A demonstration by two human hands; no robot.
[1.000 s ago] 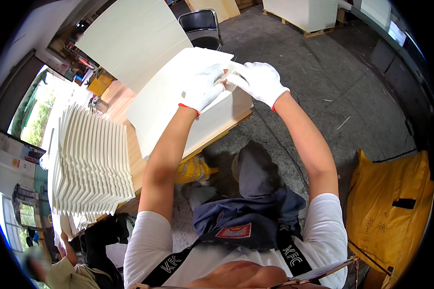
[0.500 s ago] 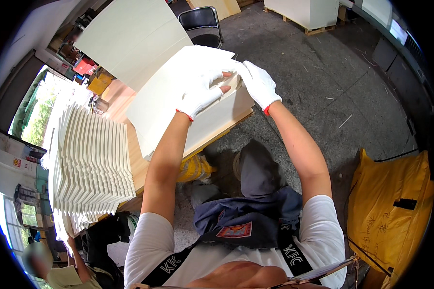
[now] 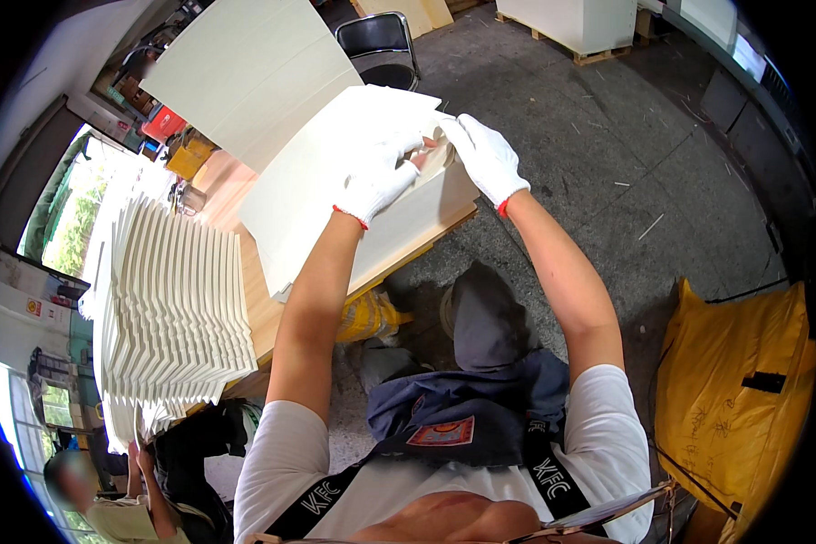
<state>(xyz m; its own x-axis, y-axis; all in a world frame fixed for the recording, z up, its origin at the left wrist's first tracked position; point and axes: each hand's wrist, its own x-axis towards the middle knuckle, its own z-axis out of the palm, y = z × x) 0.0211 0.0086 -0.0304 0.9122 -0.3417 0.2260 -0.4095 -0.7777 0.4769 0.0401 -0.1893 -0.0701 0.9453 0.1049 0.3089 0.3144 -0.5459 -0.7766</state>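
Observation:
A tall stack of white board sheets (image 3: 313,172) stands on the wooden table in front of me. At its near right corner the sheet edges are bent up and fanned. My right hand (image 3: 486,161), in a white glove with a red cuff, has its fingers curled over that corner, closed on the lifted sheets. My left hand (image 3: 378,177), gloved the same way with bare thumb and finger tips, rests on the stack's near edge. Its thumb is bent, apart from the finger, beside the fanned edges. The fingers' undersides are hidden.
A fanned pile of folded white sheets (image 3: 177,308) lies on the table (image 3: 227,186) to the left. Another person (image 3: 127,517) is at its near end. Behind stand a large white board (image 3: 254,77) and a black chair (image 3: 381,45). A yellow bag (image 3: 730,399) is at right.
My left thumb has bent inward and drawn back along the sheet edges. My right hand keeps nearly the same place at the corner. The other person's head and arms have shifted slightly.

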